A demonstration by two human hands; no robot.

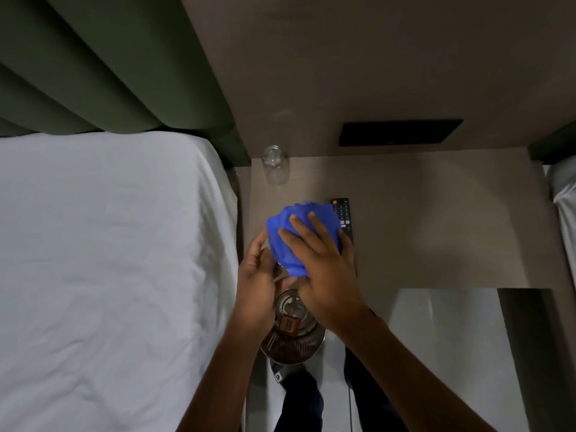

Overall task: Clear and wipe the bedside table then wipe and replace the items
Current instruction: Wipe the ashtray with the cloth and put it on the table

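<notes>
A blue cloth (pixel 300 236) is bunched over an object held above the near-left corner of the bedside table (pixel 436 219). The right hand (pixel 324 269) is pressed on top of the cloth, fingers spread and curled around it — closed on the cloth. The left hand (pixel 258 272) is cupped around something clear just under the cloth's lower edge; it looks like a glass (pixel 280 272) being wiped, though most of it is hidden, so that is a judgement.

A second, upturned glass (pixel 275 165) stands at the table's back-left corner, well apart from the hands. A black remote (pixel 344 222) lies on the top just beside the cloth, partly covered by the right hand. A round metal tray (pixel 293 338) with a small brown sachet (pixel 289 324) on it is seen below the hands, off the table's front edge; what it rests on cannot be told. The bed (pixel 109 260) is to the left.

Handling notes:
- Glass: rigid, smooth, fragile, likely slippery if the cloth is damp. Best held around the wall with the bare hand, cloth worked over rim and side, squeeze kept light.
- Cloth: soft, light, conforms to anything; no special grip needed.
- Remote: light, stiff — easily picked up by its long edges.

Task state is judged mid-way: items are being wiped, some already back on the table, tray not yet replaced.
</notes>
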